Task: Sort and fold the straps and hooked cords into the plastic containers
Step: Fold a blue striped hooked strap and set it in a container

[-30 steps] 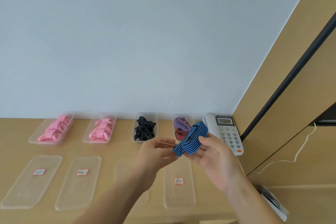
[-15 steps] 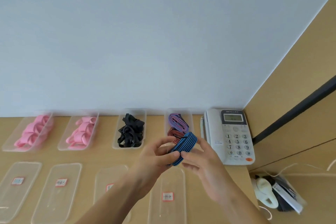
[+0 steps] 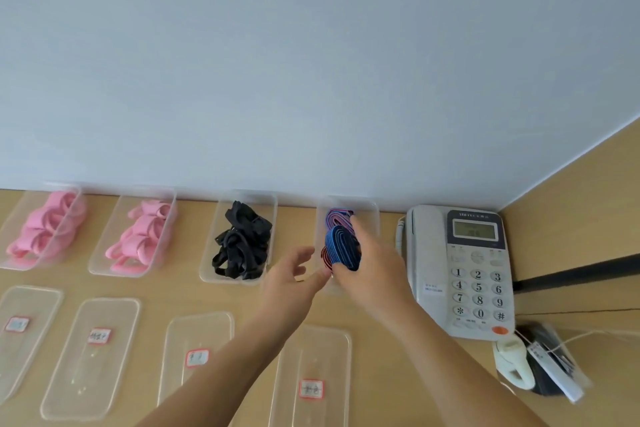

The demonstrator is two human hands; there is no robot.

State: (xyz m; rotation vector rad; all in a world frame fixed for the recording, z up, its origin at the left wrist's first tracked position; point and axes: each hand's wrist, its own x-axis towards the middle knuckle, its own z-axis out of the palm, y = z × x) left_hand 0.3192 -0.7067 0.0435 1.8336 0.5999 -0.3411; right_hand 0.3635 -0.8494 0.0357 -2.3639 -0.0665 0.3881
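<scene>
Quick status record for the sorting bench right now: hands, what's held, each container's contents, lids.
right hand: grips the folded blue striped strap, over the rightmost container
left hand: fingers relaxed, holding nothing, beside the strap
rightmost container: purple and red folded straps already inside
third container: black straps
two left containers: pink straps
lids: four, labelled, flat on the table in the front row

A folded blue-and-black striped strap [image 3: 341, 250] sits over the rightmost clear container [image 3: 372, 218] at the desk's back edge; purple and red folded straps [image 3: 337, 218] lie beneath it.
</scene>
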